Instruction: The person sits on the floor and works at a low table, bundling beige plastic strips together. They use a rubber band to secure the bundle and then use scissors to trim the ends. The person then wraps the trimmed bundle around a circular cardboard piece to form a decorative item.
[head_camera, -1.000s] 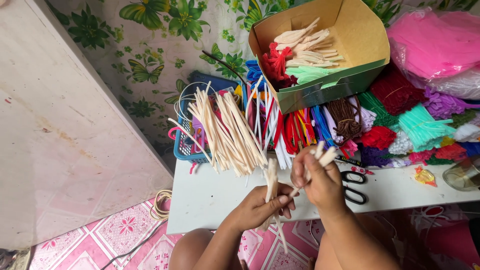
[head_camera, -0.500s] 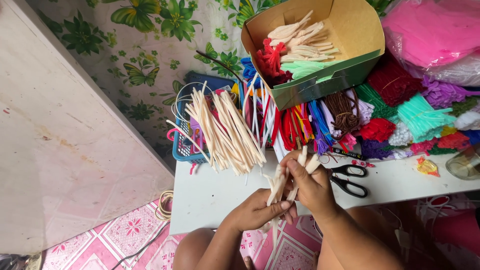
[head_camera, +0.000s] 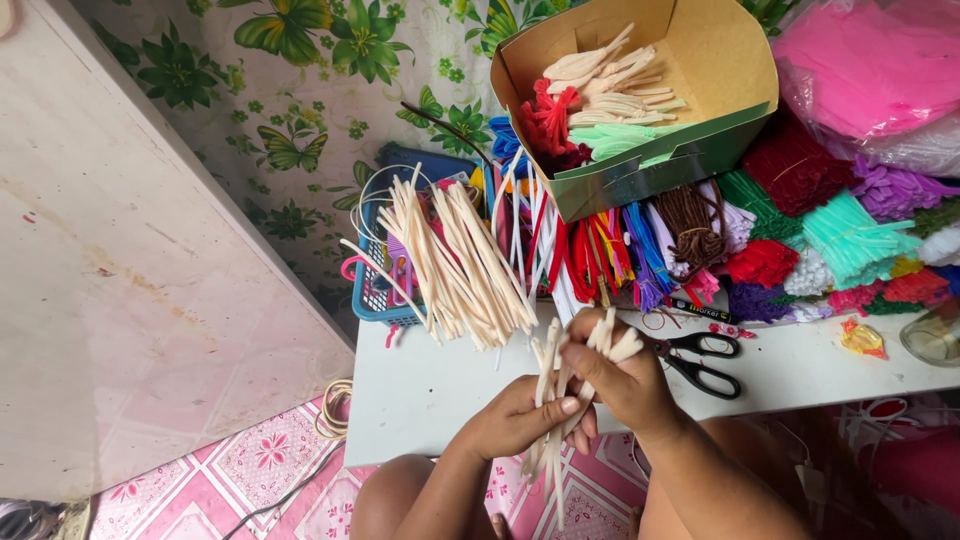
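Note:
Both my hands hold one bunch of cream pipe cleaners (head_camera: 556, 395) over the near edge of the white table (head_camera: 420, 390). My left hand (head_camera: 515, 418) wraps the bunch's middle from below. My right hand (head_camera: 620, 380) grips its upper ends, which stick out between the fingers. The lower ends hang down past the table edge toward my lap. A larger fan of cream pipe cleaners (head_camera: 455, 265) lies on the table just beyond my hands.
Black scissors (head_camera: 700, 362) lie right of my right hand. A blue basket (head_camera: 378, 290) sits at the back left. A cardboard box (head_camera: 640, 90) with cream, red and green pieces rests on heaps of coloured pipe cleaners (head_camera: 800, 240). Pink plastic bags (head_camera: 870, 70) lie far right.
The bunch has gone from hanging low with a few tips up to being gathered and raised. My right hand moved left and closed over its upper ends; the left hand stayed under it.

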